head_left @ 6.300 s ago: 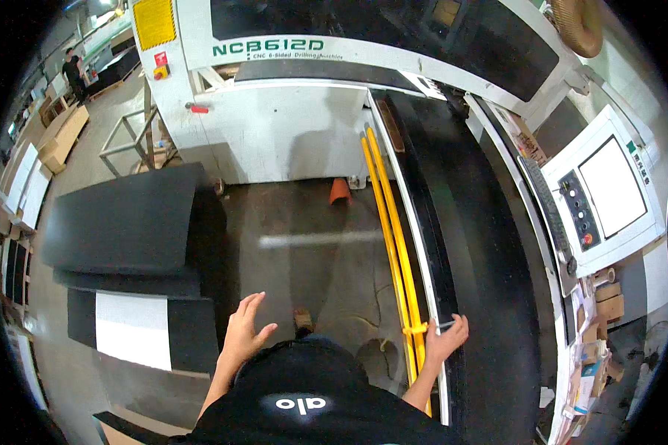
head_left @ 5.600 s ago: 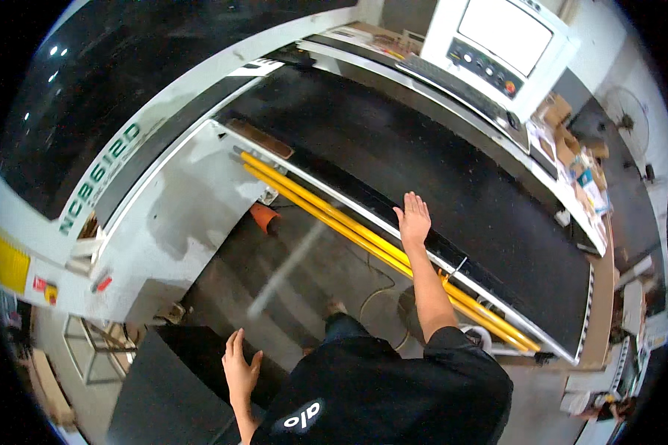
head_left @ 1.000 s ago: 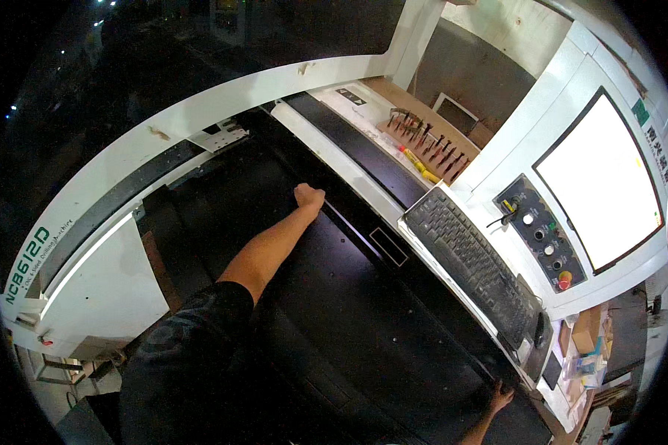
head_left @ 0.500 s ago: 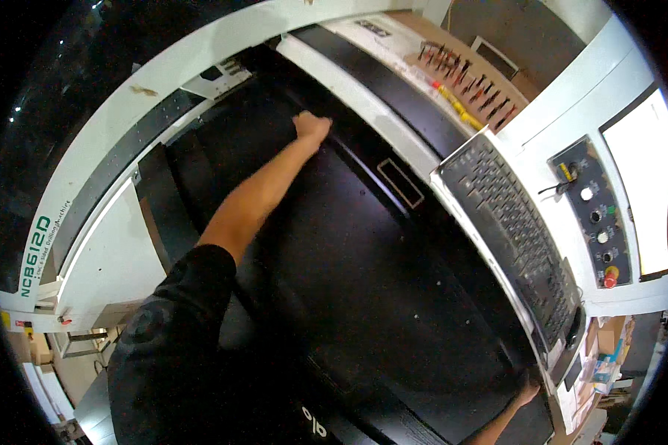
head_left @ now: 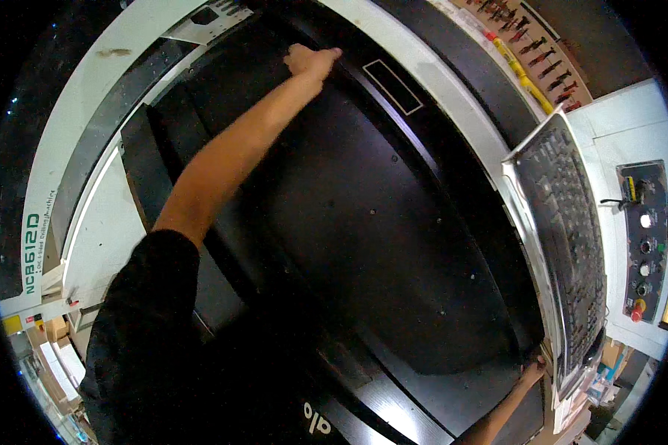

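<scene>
A large black panel [head_left: 334,222] with several small holes fills the middle of the view, lying on the white machine's black bed. At its far edge, near the top, my left hand [head_left: 310,63] is closed, fingers curled over the edge and thumb side toward the right. My right hand [head_left: 533,365] is closed at the panel's right end, low in the view, close below the keyboard; its fingertips are partly hidden in shadow. My left forearm crosses over the panel.
Along the right stands a tilted black keyboard [head_left: 564,237] on a metal shelf. Beyond it is a control box [head_left: 643,245] with knobs and a red button. A rack of drill bits [head_left: 531,48] sits at the upper right. The machine's pale curved frame [head_left: 74,111] runs along the left.
The view has turned, so the keyboard and control box sit farther right and the left hand higher. Both hands stay at the panel's edges.
</scene>
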{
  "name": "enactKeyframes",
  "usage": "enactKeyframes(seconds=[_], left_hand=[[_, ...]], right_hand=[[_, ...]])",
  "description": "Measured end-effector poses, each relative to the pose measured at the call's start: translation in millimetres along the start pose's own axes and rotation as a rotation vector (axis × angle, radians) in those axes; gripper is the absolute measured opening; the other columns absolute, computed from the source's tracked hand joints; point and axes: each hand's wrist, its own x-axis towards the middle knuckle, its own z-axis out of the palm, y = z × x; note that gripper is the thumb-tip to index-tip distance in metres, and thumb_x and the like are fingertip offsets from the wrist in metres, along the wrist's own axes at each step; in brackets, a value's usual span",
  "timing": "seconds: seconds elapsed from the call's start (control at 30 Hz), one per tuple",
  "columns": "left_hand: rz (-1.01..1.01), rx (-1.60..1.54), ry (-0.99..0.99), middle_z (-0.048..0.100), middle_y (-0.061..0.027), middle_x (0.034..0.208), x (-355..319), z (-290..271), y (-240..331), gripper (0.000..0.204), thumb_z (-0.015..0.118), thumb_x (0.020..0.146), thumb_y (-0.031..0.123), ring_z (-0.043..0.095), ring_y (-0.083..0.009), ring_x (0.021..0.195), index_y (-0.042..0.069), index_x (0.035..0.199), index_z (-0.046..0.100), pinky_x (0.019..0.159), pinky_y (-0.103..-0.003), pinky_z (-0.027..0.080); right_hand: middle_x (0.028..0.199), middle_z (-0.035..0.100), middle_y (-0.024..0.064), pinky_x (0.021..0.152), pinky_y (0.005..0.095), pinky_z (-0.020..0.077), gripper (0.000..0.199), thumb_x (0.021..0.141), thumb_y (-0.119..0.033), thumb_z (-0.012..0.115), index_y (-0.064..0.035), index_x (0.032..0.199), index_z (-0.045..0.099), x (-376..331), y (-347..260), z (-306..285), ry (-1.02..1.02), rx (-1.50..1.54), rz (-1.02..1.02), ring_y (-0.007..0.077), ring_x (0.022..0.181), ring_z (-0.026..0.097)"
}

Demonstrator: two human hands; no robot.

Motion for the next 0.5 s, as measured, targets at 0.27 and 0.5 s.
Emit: enactKeyframes(seconds=[0.27, 0.5], left_hand=[[-0.384, -0.461, -0.440, 0.069, -0.0240, 0.112, -55.0, 5.7, 21.4, 0.036, 0.088, 0.083, 0.003, 0.071, -0.0317, 0.097, -0.014, 0.105, 0.066, 0.083, -0.043, 0.064], [-0.217, -0.036, -1.048, 0.072, -0.0239, 0.096, -117.5, -66.1, 28.7, 0.049, 0.084, 0.093, 0.032, 0.074, -0.0283, 0.081, -0.015, 0.101, 0.069, 0.075, -0.037, 0.067]], right_hand=[[0.143, 0.067, 0.0172, 0.112, 0.0426, 0.0487, 0.044, 0.110, -0.029, 0.059, 0.0025, 0.140, 0.068, -35.2, -18.5, 10.8, 0.083, -0.094, -0.195, 0.0296, 0.129, 0.065], [0.137, 0.071, 0.0203, 0.102, 0.0431, 0.0532, 0.052, 0.110, -0.043, 0.053, -0.0008, 0.135, 0.072, -46.4, 39.5, -36.6, 0.329, -0.660, -0.067, 0.0349, 0.120, 0.070]])
